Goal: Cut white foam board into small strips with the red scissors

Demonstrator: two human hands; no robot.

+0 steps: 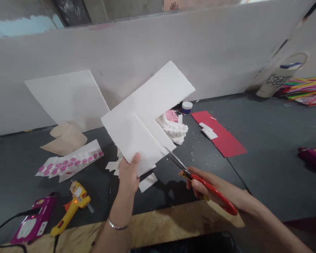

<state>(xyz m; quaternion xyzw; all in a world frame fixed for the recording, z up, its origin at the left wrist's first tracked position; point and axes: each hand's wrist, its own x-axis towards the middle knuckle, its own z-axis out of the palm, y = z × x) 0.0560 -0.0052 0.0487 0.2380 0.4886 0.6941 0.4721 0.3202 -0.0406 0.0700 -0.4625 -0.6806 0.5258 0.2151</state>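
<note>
My left hand (129, 174) grips the lower edge of a white foam board (139, 123), thumb on its face, and holds it up above the table. The board is L-shaped, with a notch at its right side and a slit running inward from its lower right edge. My right hand (200, 181) is closed round the red handles of a pair of scissors (210, 191). The scissor blades meet the board at that slit; their tips are partly hidden by it. Beneath the board, white offcuts (148, 182) lie on the dark table (171, 175).
On the left are a yellow glue gun (77, 202), a purple power strip (34, 221), a strip with pink dots (71, 163), beige sheet (65, 138) and another white board (68, 98). To the right lie red sheet (226, 140), a tumbler (276, 80) and coloured sticks (308, 89).
</note>
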